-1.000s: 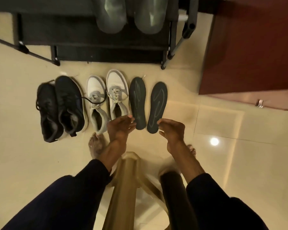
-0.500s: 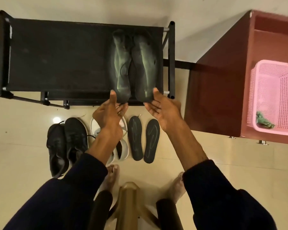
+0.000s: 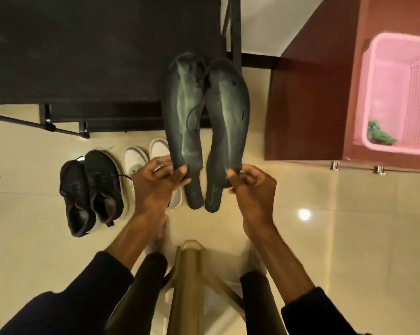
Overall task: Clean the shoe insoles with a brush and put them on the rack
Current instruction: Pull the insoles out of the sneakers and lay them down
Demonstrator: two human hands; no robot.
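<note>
— What does each hand hold?
— The left hand [image 3: 155,187] pinches the heel of a greenish insole [image 3: 184,110]. The right hand [image 3: 252,187] pinches the second insole [image 3: 228,117], just beside it.
— Where do they point?
— Away from the hands, toward the black rack [image 3: 83,56]. Two dark floor insoles [image 3: 195,199] lie between the hands.

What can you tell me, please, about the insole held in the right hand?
The insole is dark and foam-like, with a greenish sheen down its middle and small nicks near its outer edge. The right hand pinches its near end, thumb on top; its far end points toward the black rack. It lies close beside the other insole.
</note>
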